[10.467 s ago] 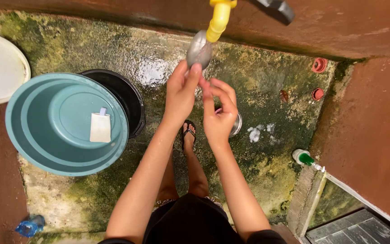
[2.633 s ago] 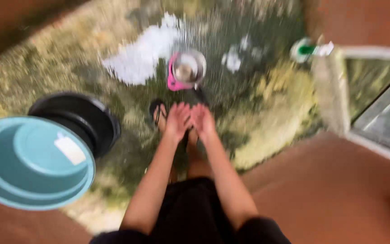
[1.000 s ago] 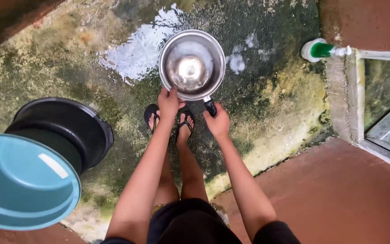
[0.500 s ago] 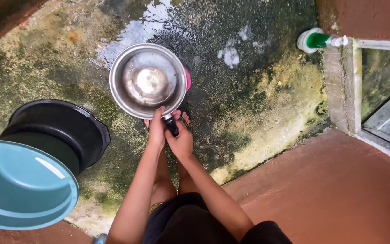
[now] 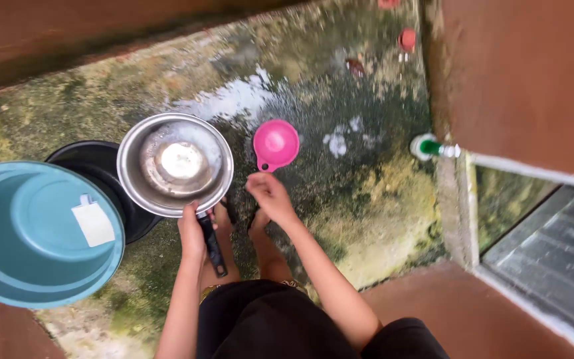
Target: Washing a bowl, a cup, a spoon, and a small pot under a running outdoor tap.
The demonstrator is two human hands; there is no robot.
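Left hand (image 5: 192,234) grip pinches the steel pan (image 5: 175,163) handle — right hand (image 5: 268,195) grip loosely spread.

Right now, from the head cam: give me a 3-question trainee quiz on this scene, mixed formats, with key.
1. True or false: the left hand grips the black handle of the steel pan.
2. Multiple choice: nearest the right hand is
A. the teal basin
B. the pink scoop
C. the green-capped bottle
3. Fill in: partly hidden behind the teal basin sits a ____ tub.

Key:
1. True.
2. B; the hand is empty and open, close to the scoop's handle, whether touching cannot be told.
3. Black.
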